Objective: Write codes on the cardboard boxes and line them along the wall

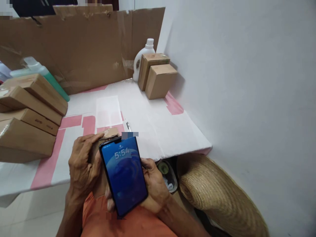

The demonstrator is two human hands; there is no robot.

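Note:
My right hand (155, 184) is wrapped round a smartphone (124, 181), its thumb along the right edge and fingertips showing at the left edge. The phone's lit blue screen faces me and reads 5:54. Left of the phone, my left hand (85, 161) is curled over a small cardboard box (111, 132), mostly hidden behind the hand and the phone. Just beyond the phone's top lies a pen (128, 126), and farther back a white sheet of paper (108, 111) rests on the table.
Cardboard boxes (27, 141) and a green bottle (55, 82) stand on the left of the table (158, 131). Two boxes (161, 82) and a white jug (149, 44) are at the back right. A cardboard panel (81, 49) closes the back. A rolled straw mat (217, 191) leans near the wall.

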